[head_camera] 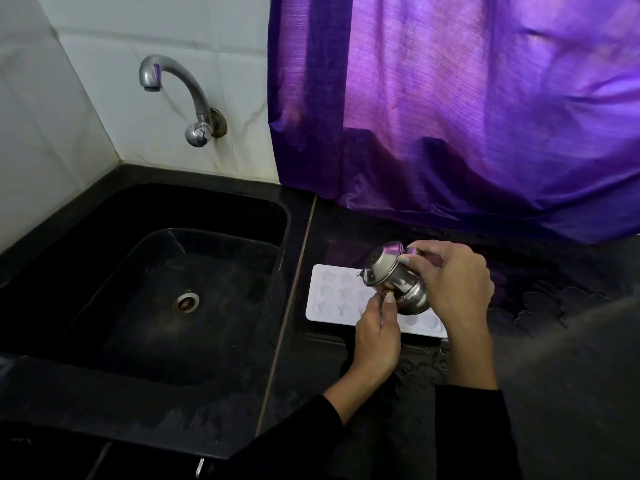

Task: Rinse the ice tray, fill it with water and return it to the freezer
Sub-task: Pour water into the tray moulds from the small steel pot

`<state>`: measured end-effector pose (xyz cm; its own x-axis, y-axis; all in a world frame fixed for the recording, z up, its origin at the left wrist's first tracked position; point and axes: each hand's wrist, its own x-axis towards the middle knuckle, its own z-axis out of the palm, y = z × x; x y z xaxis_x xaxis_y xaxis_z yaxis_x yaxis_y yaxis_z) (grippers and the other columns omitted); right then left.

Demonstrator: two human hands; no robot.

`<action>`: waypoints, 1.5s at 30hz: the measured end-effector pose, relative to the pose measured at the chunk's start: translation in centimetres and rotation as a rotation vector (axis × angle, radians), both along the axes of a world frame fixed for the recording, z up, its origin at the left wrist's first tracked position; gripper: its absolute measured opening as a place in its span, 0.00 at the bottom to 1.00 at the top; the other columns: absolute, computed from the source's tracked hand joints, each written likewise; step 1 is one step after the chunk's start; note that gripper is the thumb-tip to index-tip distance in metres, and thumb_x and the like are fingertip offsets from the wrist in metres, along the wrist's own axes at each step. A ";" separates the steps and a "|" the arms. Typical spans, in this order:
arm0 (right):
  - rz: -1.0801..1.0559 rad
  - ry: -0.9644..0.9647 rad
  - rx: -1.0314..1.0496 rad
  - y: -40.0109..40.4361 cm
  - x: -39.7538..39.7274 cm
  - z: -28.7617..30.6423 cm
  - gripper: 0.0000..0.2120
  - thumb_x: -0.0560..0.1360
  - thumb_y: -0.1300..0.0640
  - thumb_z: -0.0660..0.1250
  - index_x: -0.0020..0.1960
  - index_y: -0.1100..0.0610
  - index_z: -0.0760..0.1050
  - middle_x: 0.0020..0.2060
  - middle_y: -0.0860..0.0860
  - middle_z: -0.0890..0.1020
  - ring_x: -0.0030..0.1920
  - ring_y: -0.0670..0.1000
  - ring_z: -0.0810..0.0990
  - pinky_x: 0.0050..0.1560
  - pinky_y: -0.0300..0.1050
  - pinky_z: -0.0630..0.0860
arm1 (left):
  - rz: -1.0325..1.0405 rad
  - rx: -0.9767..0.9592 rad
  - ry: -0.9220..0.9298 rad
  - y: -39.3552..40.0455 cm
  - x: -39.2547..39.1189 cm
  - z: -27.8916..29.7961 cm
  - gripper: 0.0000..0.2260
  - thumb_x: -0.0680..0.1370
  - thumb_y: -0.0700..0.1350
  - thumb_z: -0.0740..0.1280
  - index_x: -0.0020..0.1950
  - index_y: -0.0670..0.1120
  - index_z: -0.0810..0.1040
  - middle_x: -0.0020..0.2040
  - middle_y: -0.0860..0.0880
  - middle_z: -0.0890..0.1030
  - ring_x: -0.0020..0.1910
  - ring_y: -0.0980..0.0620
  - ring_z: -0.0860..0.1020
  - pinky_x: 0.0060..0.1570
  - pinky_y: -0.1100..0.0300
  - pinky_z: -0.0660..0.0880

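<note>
A white ice tray [332, 292] with star-shaped and round cells lies flat on the black counter [363, 393], just right of the sink. Above its middle, a small steel pot [391, 275] is tilted with its mouth toward the left. My right hand [453, 282] grips the pot from the right side. My left hand [379, 336] comes from below and pinches the pot's lower edge with thumb and fingers. The hands and pot hide the tray's middle cells. I cannot tell whether water is flowing.
A black sink [173, 271] with a metal drain [187, 302] fills the left half. A chrome tap [173, 88] on the white tiled wall is off. A purple curtain [467, 98] hangs behind the counter. Water drops lie on the counter at the right [540, 306].
</note>
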<state>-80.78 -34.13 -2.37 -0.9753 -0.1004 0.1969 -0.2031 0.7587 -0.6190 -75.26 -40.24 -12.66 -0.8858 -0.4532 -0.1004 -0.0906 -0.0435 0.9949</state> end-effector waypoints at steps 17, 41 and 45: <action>-0.008 -0.007 -0.049 0.3 0.1 -0.1 0.07 0.71 0.45 0.70 0.48 0.44 0.81 0.37 0.44 0.81 0.43 0.50 0.78 0.45 0.47 0.73 | -0.002 -0.023 -0.008 0.1 0.1 0.4 0.14 0.83 0.50 0.53 0.60 0.48 0.75 0.46 0.58 0.79 0.46 0.64 0.75 0.46 0.73 0.68; 0.077 -0.022 -0.074 -1.7 0.9 0.4 0.04 0.71 0.46 0.71 0.44 0.45 0.81 0.37 0.43 0.80 0.42 0.47 0.76 0.45 0.45 0.70 | 0.091 0.032 0.008 -0.9 0.5 0.2 0.14 0.83 0.49 0.54 0.65 0.49 0.72 0.53 0.58 0.80 0.52 0.68 0.75 0.51 0.72 0.68; 0.095 -0.010 -0.036 -2.2 0.8 0.4 0.05 0.71 0.46 0.70 0.45 0.45 0.81 0.37 0.43 0.79 0.42 0.48 0.75 0.45 0.46 0.69 | 0.094 0.035 -0.003 -1.2 0.5 0.0 0.14 0.83 0.49 0.54 0.64 0.48 0.73 0.53 0.56 0.80 0.52 0.66 0.75 0.49 0.75 0.68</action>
